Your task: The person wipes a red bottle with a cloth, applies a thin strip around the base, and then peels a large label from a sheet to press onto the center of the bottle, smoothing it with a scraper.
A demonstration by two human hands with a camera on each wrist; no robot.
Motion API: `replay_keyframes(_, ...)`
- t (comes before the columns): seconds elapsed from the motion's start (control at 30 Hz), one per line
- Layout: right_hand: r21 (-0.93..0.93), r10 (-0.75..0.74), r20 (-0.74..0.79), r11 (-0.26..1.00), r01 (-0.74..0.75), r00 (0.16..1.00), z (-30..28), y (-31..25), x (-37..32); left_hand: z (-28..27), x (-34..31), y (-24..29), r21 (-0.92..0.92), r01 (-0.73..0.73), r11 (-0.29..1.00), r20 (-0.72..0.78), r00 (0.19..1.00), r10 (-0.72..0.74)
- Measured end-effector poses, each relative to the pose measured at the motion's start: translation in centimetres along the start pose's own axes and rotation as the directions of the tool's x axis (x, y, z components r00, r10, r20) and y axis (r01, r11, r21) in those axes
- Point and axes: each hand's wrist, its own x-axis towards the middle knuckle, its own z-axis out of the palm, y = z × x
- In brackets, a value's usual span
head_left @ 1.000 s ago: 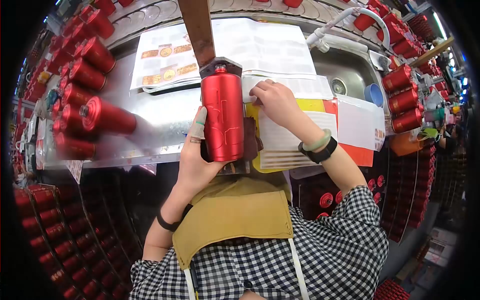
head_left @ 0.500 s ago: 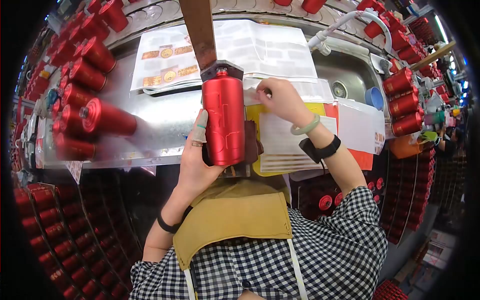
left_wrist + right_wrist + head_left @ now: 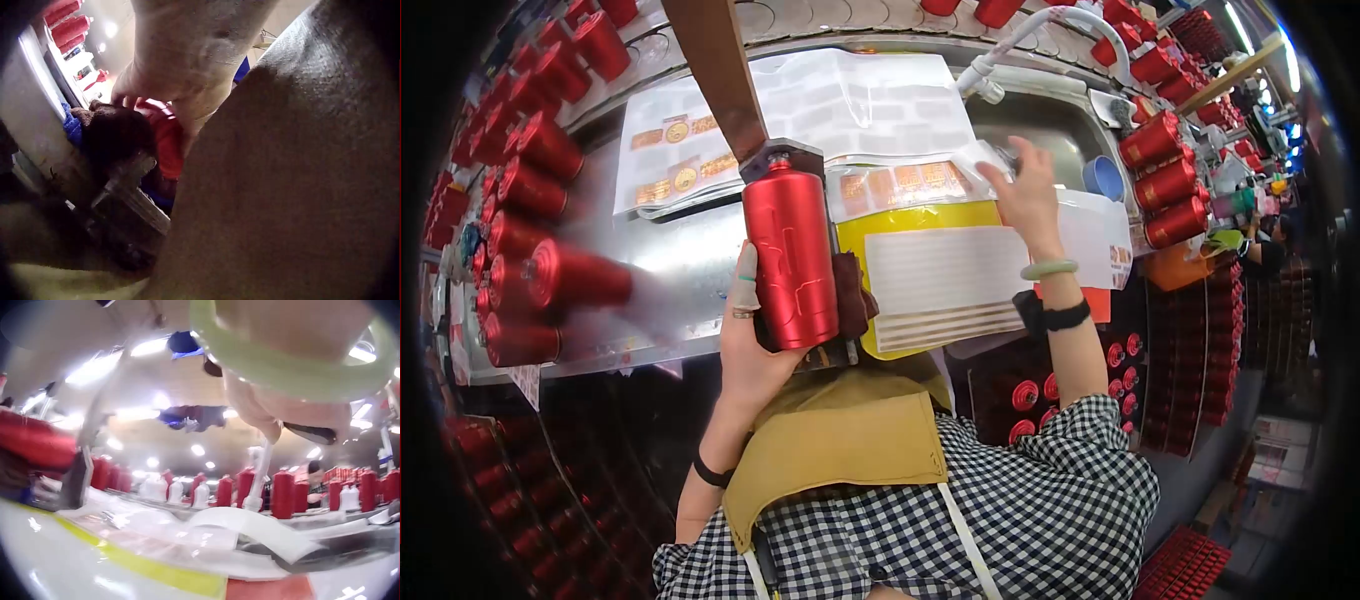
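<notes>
The red bottle (image 3: 788, 260) was shiny and smooth, with bumpy lines making shapes on its side. The left fingers (image 3: 744, 290) held it near its bottom, with one along its side. Its thin neck pointed away from those fingers. Beside the right fingers (image 3: 995, 181), a white paper (image 3: 259, 526) bent up in a curve. I could not tell if they touched it. A glossy sheet (image 3: 910, 187) with gold squares lay flat, between the left fingers and the right fingers, nearer the right ones.

Canisters (image 3: 534, 188) are left of the bottle (image 3: 792, 260), the sink (image 3: 1060, 125) to its right.
</notes>
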Motion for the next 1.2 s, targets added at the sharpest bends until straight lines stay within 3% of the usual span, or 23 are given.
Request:
replay_keyframes(0.13,-0.035,-0.135,-0.02,0.99,0.134,0.991,2.9,0.8,-0.1,-0.4,-0.1,0.2,0.072,0.005,0.997,0.004,1.0,-0.005)
replay_keyframes(0.2,-0.007,0.027,-0.1,1.0,-0.028,0.995,0.7,1.9,1.2,-0.5,-0.1,0.2,0.069,0.014,0.998,-0.001,1.0,-0.013)
replay_keyframes(0.27,-0.126,-0.122,-0.36,0.989,0.082,0.925,-4.1,3.5,2.2,-0.4,-0.1,0.2,0.072,0.018,0.997,0.003,1.0,-0.019)
replay_keyframes(0.3,-0.102,0.0,-0.438,0.994,-0.049,0.899,-7.5,2.0,1.1,-0.4,-0.2,-0.2,0.096,0.002,0.995,-0.006,1.0,-0.002)
replay_keyframes(0.33,-0.187,-0.153,-0.531,0.98,0.061,0.833,-10.2,5.3,0.9,-0.4,-0.1,-0.1,0.098,0.002,0.995,-0.002,1.0,-0.001)
replay_keyframes(0.4,-0.157,0.125,-0.612,0.949,-0.275,0.781,-15.5,8.5,-1.9,-0.4,0.0,0.2,0.026,0.033,0.999,0.016,0.999,-0.033)
replay_keyframes(0.43,-0.251,0.053,-0.668,0.923,-0.291,0.743,-17.8,10.8,-3.7,-0.3,-0.1,-0.1,0.006,0.044,0.999,0.012,0.999,-0.044)
replay_keyframes(0.53,-0.327,0.179,-0.769,0.715,-0.618,0.614,-22.5,17.3,-9.8,-0.2,-0.2,-0.5,-0.01,0.058,0.998,-0.016,0.998,-0.059)
replay_keyframes(0.6,-0.242,0.316,-0.776,0.651,-0.719,0.546,-22.3,16.4,-13.0,-0.2,-0.2,-0.6,0.092,-0.02,0.996,-0.016,1.0,0.021)
replay_keyframes(0.7,-0.138,0.396,-0.764,0.672,-0.728,0.51,-19.6,21.3,-16.6,0.2,0.0,-0.3,0.005,-0.008,1.0,-0.014,1.0,0.008)
replay_keyframes(0.77,-0.206,0.408,-0.703,0.667,-0.716,0.583,-16.4,25.9,-18.2,0.3,0.1,0.5,-0.084,0.043,0.996,-0.004,0.999,-0.044)
replay_keyframes(0.8,-0.273,0.326,-0.609,0.77,-0.577,0.723,-14.1,31.6,-19.3,0.3,0.1,0.7,-0.09,0.039,0.995,0.005,0.999,-0.039)
replay_keyframes(0.83,0.152,0.817,-0.236,0.566,-0.81,0.526,-13.4,23.1,-17.2,0.1,0.1,0.8,-0.064,0.05,0.997,0.02,0.999,-0.048)
replay_keyframes(0.87,0.137,0.793,-0.237,0.599,-0.789,0.561,-12.1,21.4,-17.3,0.0,0.2,0.8,-0.037,0.061,0.997,0.033,0.998,-0.06)
replay_keyframes(0.93,-0.196,0.381,-0.505,0.823,-0.533,0.775,-11.4,21.8,-16.4,0.1,0.0,1.2,-0.003,0.09,0.996,0.042,0.995,-0.09)
replay_keyframes(0.97,-0.201,0.384,-0.497,0.821,-0.534,0.778,-11.2,21.5,-15.5,0.2,-0.1,1.1,0.119,-0.003,0.993,-0.01,1.0,0.005)
replay_keyframes(1.0,-0.14,0.311,-0.439,0.903,-0.406,0.843,-11.2,18.4,-14.0,0.3,-0.1,1.1,0.244,-0.092,0.965,-0.045,0.993,0.106)
replay_keyframes(1.03,-0.066,0.226,-0.387,0.96,-0.271,0.894,-11.2,14.3,-12.6,0.5,-0.1,1.2,0.238,-0.091,0.967,-0.055,0.993,0.107)
replay_keyframes(1.07,-0.109,0.168,-0.274,0.973,-0.204,0.947,-10.7,7.5,-11.8,0.6,-0.3,1.0,0.238,-0.088,0.967,-0.049,0.994,0.102)
replay_keyframes(1.1,0.028,0.265,-0.043,0.964,-0.264,0.963,-9.5,3.8,-11.5,0.8,-0.3,0.8,0.152,-0.054,0.987,-0.067,0.996,0.065)
replay_keyframes(1.13,0.112,0.102,0.055,0.988,-0.108,0.993,-7.6,1.1,-11.9,1.0,-0.5,0.6,0.064,-0.02,0.998,-0.08,0.996,0.025)
replay_keyframes(1.2,0.286,-0.134,0.318,0.957,0.04,0.938,-5.1,-4.3,-12.9,1.0,-0.5,0.8,0.042,-0.004,0.999,-0.091,0.996,0.008)
